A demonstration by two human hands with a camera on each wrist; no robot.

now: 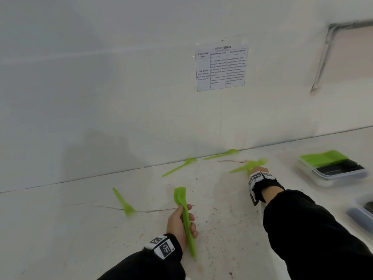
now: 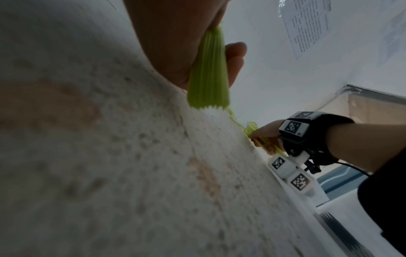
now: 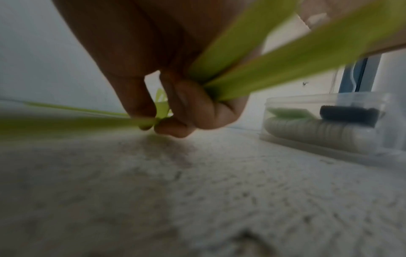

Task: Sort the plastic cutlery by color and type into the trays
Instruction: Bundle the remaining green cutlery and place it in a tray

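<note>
My left hand (image 1: 182, 223) grips a stack of green plastic forks (image 1: 184, 217) by the handles, heads pointing away from me; the left wrist view shows the handle ends (image 2: 207, 73) sticking out under the palm. My right hand (image 1: 260, 171) reaches toward the wall and holds green cutlery (image 1: 249, 165). In the right wrist view its curled fingers (image 3: 186, 106) hold green handles (image 3: 274, 57) while the fingertips pinch another green piece (image 3: 145, 120) lying on the table. A clear tray (image 1: 333, 170) at the right holds green and black cutlery.
Loose green pieces lie on the white table: a fork (image 1: 124, 203) at the left, a spoon (image 1: 178, 166) and another spoon (image 1: 222, 154) against the wall. A second clear container (image 1: 361, 213) sits at the right edge. A printed sheet (image 1: 221, 67) hangs on the wall.
</note>
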